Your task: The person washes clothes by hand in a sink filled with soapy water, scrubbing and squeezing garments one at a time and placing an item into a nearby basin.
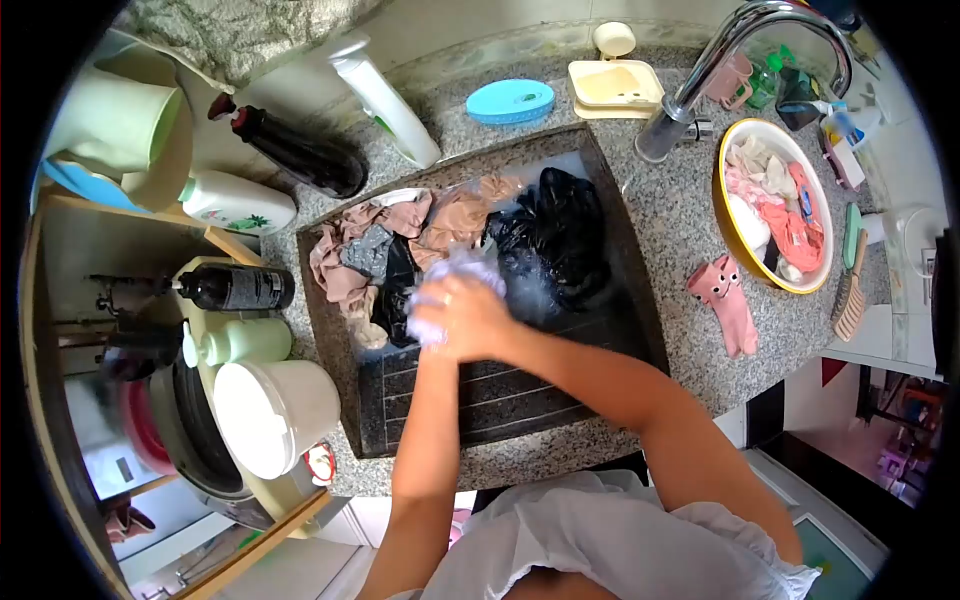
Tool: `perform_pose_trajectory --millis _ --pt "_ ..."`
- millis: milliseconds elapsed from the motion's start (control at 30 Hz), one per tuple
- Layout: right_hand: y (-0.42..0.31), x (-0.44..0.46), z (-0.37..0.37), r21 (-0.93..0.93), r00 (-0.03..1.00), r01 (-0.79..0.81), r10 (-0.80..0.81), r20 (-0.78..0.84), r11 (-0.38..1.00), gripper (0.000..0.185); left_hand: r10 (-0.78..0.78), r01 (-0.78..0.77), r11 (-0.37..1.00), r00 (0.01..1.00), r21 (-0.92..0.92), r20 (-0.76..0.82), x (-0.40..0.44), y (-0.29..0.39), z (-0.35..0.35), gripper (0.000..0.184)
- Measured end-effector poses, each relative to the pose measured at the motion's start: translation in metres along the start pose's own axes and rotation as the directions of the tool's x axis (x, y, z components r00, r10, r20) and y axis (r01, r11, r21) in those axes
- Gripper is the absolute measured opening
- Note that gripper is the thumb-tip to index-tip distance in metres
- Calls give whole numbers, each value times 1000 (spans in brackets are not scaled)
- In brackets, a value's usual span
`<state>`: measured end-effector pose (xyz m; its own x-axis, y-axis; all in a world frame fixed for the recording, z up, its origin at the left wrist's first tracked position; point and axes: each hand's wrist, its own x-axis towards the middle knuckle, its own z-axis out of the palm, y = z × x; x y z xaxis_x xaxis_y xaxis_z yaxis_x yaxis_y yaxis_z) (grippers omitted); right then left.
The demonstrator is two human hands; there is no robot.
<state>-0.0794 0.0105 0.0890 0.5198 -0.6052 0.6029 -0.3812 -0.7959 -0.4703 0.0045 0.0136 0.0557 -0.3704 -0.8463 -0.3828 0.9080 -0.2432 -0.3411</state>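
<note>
A bunched lavender cloth [468, 266] is squeezed between my two hands above the stone sink [640, 290]. My right hand [468, 318] wraps over it from the right, its fingers closed. Pressed against it from below is my left hand [440, 348], mostly hidden by the right hand and the cloth. Behind them in the sink lie wet clothes: dusty pink fabric [340, 265], peach fabric [455, 222], a grey patterned piece [368, 252] and shiny black fabric [555, 230]. Cloudy water shows around the black fabric. The sink's grooved slope [480, 385] is below my wrists.
Right of the sink are a faucet [665, 130], a yellow-rimmed basin [728, 215] of clothes, pink socks [730, 308] and a brush [852, 300]. Behind stand a blue brush [510, 101] and a soap dish [615, 88]. Bottles [240, 205] and a white bucket [275, 410] line the left.
</note>
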Motion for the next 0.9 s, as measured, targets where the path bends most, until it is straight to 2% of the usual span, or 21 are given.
perform_pose_trajectory --millis 33,67,100,200,233,300,333,367,433,467,500,567,600,633,667,700,733,767,833,867,900 --pt "12 1 -6 -50 989 -148 148 14 988 35 107 -82 929 993 362 -51 -9 -9 9 38" --pt "29 1 -9 -121 981 -193 190 -37 974 34 224 -128 723 973 679 -55 -12 -11 13 36" --pt "46 -2 -9 -34 973 -194 188 -134 980 32 223 -125 729 973 673 -61 -13 -9 8 36" --pt "82 -17 -19 -134 966 -256 259 6 957 33 225 -66 613 970 787 -94 -24 6 5 33" --pt "89 -23 -25 -236 950 -274 300 85 932 35 218 -46 523 972 851 -82 -33 11 11 37" --pt "95 -35 -42 -259 942 -227 280 187 939 36 417 -58 235 908 970 -47 -48 1 36 44" --pt "94 -40 -44 -269 921 -189 266 286 944 37 400 45 31 915 999 -53 -43 28 14 54" --pt "87 -47 -41 -266 917 -192 269 295 945 37 523 220 -245 850 944 -62 -41 20 14 66" --pt "77 -57 -31 -201 937 103 -27 349 974 37 397 301 -816 912 493 101 -23 38 -32 77" --pt "81 -63 -23 -108 942 146 -105 318 983 42 309 275 -912 949 306 69 -22 26 -24 77" --pt "90 -68 -15 -104 942 144 -104 318 984 42 404 390 -901 914 192 41 -17 18 -26 72" --pt "113 -75 -1 -191 769 -224 294 568 956 37 427 416 -893 904 173 29 -4 32 -27 70" --pt "122 -68 2 -353 728 -176 363 582 919 32 372 394 -844 919 363 -132 1 43 -18 68" --pt "124 -60 10 -355 734 -179 365 573 918 32 369 390 -849 921 356 -127 3 45 -17 68" --pt "120 -47 20 -371 659 -400 544 519 838 28 374 301 -550 923 779 -93 1 41 -13 66" --pt "119 -40 26 -372 541 -598 700 466 710 25 391 116 -103 918 988 -67 -2 35 -8 64" --pt "113 -42 27 163 821 -540 475 316 826 21 481 22 13 876 1000 -26 -4 26 -3 67" --pt "94 -33 21 413 912 -407 336 236 815 20 381 -29 424 912 905 -149 -1 27 -2 65" --pt "40 -8 -2 598 980 -167 67 186 784 14 144 62 635 970 770 -197 -11 21 15 67" --pt "3 -2 -23 547 989 -123 57 137 828 10 30 65 712 992 700 -122 -1 34 1 70" --pt "-18 -6 -15 476 999 -26 4 46 879 10 -115 215 792 972 572 -205 -2 50 -6 70"
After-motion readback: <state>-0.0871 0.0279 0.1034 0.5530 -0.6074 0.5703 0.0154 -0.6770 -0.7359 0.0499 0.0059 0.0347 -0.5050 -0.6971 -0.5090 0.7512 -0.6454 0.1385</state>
